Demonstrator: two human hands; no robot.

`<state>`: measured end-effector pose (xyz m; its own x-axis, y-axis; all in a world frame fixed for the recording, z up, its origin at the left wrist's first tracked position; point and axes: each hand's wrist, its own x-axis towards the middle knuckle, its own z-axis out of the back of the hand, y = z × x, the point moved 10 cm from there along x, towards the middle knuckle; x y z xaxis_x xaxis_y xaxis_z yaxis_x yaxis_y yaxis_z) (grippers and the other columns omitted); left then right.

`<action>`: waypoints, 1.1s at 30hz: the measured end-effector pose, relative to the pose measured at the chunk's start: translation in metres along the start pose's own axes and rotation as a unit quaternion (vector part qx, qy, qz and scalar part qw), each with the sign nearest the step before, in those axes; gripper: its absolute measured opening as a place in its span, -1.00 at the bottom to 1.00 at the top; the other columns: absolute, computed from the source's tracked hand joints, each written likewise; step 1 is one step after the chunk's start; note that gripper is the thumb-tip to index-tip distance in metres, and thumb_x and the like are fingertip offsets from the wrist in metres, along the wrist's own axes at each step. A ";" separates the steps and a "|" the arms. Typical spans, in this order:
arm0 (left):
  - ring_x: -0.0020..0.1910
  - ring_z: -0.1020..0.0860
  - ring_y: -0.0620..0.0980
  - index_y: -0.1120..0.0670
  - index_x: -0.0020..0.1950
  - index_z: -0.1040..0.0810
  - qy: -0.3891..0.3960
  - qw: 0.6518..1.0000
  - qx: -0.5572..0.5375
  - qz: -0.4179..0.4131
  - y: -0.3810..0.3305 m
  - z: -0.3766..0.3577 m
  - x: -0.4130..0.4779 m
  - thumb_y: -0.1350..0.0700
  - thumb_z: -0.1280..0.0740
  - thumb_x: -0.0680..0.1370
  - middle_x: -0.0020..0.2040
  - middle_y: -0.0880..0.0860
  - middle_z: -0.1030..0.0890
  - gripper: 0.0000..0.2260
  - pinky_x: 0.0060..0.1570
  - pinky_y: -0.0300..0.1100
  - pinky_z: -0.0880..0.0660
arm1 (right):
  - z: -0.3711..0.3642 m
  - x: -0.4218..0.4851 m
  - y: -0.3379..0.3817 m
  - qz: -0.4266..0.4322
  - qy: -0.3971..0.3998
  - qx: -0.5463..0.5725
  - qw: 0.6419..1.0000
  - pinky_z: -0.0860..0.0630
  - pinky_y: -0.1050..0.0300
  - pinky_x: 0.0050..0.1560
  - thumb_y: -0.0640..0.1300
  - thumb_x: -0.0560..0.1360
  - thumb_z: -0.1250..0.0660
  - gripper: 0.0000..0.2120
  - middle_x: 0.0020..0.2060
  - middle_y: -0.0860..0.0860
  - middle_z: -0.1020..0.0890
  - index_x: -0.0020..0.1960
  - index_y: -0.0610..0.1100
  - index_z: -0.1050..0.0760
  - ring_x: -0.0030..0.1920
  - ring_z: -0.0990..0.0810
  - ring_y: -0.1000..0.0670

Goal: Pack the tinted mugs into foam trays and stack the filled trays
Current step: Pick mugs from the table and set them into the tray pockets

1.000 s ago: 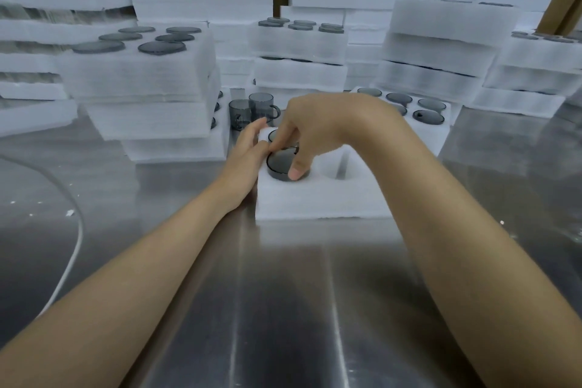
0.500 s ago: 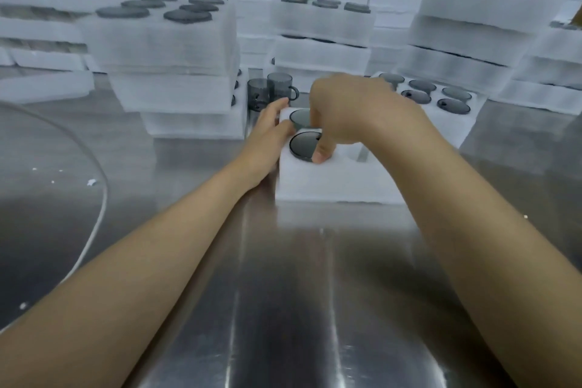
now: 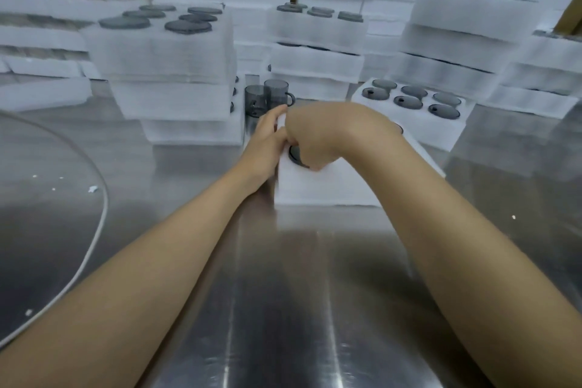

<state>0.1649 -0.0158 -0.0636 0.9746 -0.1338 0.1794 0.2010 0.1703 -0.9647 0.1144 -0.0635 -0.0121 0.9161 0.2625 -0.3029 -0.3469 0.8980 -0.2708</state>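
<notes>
A white foam tray [image 3: 330, 189] lies on the steel table in the middle of the head view. A smoke-tinted mug [image 3: 294, 155] sits sunk in its near-left slot, only part of its dark rim showing. My right hand [image 3: 327, 132] is curled down over that mug, fingers round it, and hides the slots behind. My left hand [image 3: 264, 142] rests with straight fingers against the tray's left side. Two loose tinted mugs [image 3: 267, 96] stand just behind my hands.
A filled tray [image 3: 441, 132] with several mugs lies at the back right. Tall stacks of foam trays stand at the left [image 3: 170, 72], centre [image 3: 315, 35] and right [image 3: 456, 41]. A white cable [image 3: 97, 230] curves over the steel table [image 3: 283, 293] at the left.
The mug has gone from sitting high in the slot to sunk into the foam under my right hand. My left hand stays against the tray's side.
</notes>
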 end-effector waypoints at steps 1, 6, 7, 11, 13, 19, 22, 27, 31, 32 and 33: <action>0.41 -0.34 -0.01 0.05 0.42 -0.35 0.001 1.000 -0.004 0.011 0.002 -0.001 0.002 -0.02 -0.19 0.42 0.45 0.07 -0.34 -0.45 0.39 -0.10 -0.31 | -0.002 0.001 -0.001 0.001 0.001 -0.007 1.000 -0.26 0.14 -0.37 -0.30 0.51 -0.25 -0.88 -0.26 -0.05 -0.47 0.00 -0.20 -0.54 -0.30 -0.40 -0.05; 0.48 -0.18 -0.10 -0.05 0.52 -0.25 0.034 0.999 0.011 -0.001 0.006 -0.005 0.007 0.06 -0.28 0.52 0.50 -0.05 -0.19 -0.44 0.42 -0.12 -0.19 | 0.020 -0.011 -0.035 0.019 -0.076 0.133 0.988 -0.30 0.23 -0.40 -0.10 0.43 -0.43 -0.81 -0.26 0.08 -0.63 0.03 -0.03 -0.65 -0.25 -0.55 0.05; 0.48 -0.16 -0.12 -0.06 0.52 -0.24 0.038 0.999 0.008 -0.006 0.006 -0.004 0.007 0.02 -0.30 0.50 0.50 -0.06 -0.18 -0.41 0.43 -0.12 -0.16 | 0.031 -0.011 -0.049 0.009 -0.122 0.224 0.967 -0.34 0.25 -0.39 -0.12 0.42 -0.42 -0.86 -0.31 0.09 -0.65 -0.03 -0.02 -0.67 -0.27 -0.58 0.09; 0.48 -0.14 -0.14 -0.05 0.54 -0.19 0.049 0.998 -0.023 -0.022 0.009 -0.004 0.010 0.13 -0.28 0.59 0.47 -0.10 -0.17 -0.46 0.45 -0.16 -0.12 | 0.068 0.028 -0.075 -0.035 -0.318 0.374 0.871 -0.57 0.15 -0.08 -0.34 0.45 -0.27 -0.76 -0.19 0.00 -0.67 -0.06 -0.10 -0.66 -0.09 -0.65 -0.01; 0.42 -0.14 -0.22 -0.09 0.54 -0.15 0.069 0.997 -0.017 -0.030 0.008 -0.008 0.009 0.08 -0.28 0.60 0.45 -0.16 -0.14 -0.45 0.36 -0.22 -0.12 | 0.068 0.077 -0.058 -0.025 -0.297 0.341 0.892 -0.55 0.07 0.12 -0.37 0.48 -0.20 -0.69 0.07 -0.08 -0.63 0.09 -0.15 -0.62 0.07 -0.61 -0.07; 0.37 -0.23 -0.28 -0.09 0.48 -0.24 0.087 0.996 -0.010 -0.028 0.012 -0.010 0.011 -0.08 -0.33 0.41 0.44 -0.14 -0.23 -0.36 0.29 -0.30 -0.17 | 0.031 0.186 -0.028 -0.028 -0.162 0.144 0.976 -0.47 0.06 0.18 -0.27 0.55 -0.19 -0.62 0.28 -0.13 -0.49 0.37 -0.20 -0.40 0.25 -0.48 -0.15; 0.42 -0.30 -0.18 -0.01 0.47 -0.28 0.084 0.996 -0.021 -0.022 0.015 -0.008 0.015 -0.02 -0.34 0.40 0.44 -0.04 -0.31 -0.36 0.45 -0.11 -0.24 | 0.024 0.198 -0.024 -0.040 -0.135 0.151 0.979 -0.44 0.08 0.15 -0.13 0.60 -0.19 -0.70 0.25 -0.10 -0.48 0.29 -0.19 -0.41 0.20 -0.50 -0.10; 0.36 -0.37 -0.21 -0.03 0.40 -0.31 0.072 0.997 -0.030 -0.019 0.012 -0.006 0.012 0.06 -0.37 0.43 0.42 -0.02 -0.36 -0.45 0.44 -0.08 -0.27 | 0.044 0.162 -0.049 -0.084 -0.289 0.264 0.916 -0.36 0.09 -0.10 -0.31 0.51 -0.24 -0.87 0.02 -0.16 -0.54 0.04 -0.26 -0.49 0.13 -0.54 -0.21; 0.39 -0.24 -0.28 -0.03 0.53 -0.22 0.070 0.997 -0.015 -0.025 0.009 -0.004 0.010 0.13 -0.38 0.54 0.51 -0.11 -0.23 -0.40 0.39 -0.25 -0.19 | 0.057 0.093 -0.089 -0.086 -0.355 0.438 0.822 -0.52 0.12 -0.21 -0.29 0.48 -0.30 -0.90 -0.12 -0.23 -0.61 -0.07 -0.30 -0.57 -0.04 -0.62 -0.19; 0.39 -0.24 -0.25 -0.04 0.51 -0.27 0.064 0.998 -0.009 -0.025 0.009 -0.003 0.009 0.13 -0.37 0.55 0.50 -0.10 -0.25 -0.44 0.39 -0.24 -0.20 | 0.053 0.074 -0.101 -0.079 -0.342 0.492 0.797 -0.60 0.09 -0.17 -0.32 0.46 -0.32 -0.92 -0.20 -0.21 -0.61 -0.11 -0.32 -0.58 -0.13 -0.65 -0.17; 0.37 -0.26 -0.24 -0.04 0.48 -0.32 0.058 0.998 -0.005 -0.028 0.007 -0.002 0.009 0.13 -0.37 0.55 0.47 -0.10 -0.27 -0.48 0.37 -0.25 -0.21 | 0.048 0.053 -0.114 -0.074 -0.327 0.538 0.773 -0.64 0.06 -0.13 -0.36 0.44 -0.34 -0.94 -0.25 -0.19 -0.59 -0.14 -0.31 -0.59 -0.20 -0.65 -0.15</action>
<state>0.1746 -0.0176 -0.0695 0.9441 -0.2545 0.2095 0.2526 0.1504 -0.9558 0.2123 -0.1349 0.0460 0.9573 -0.0657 0.2815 -0.1828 0.6168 0.7656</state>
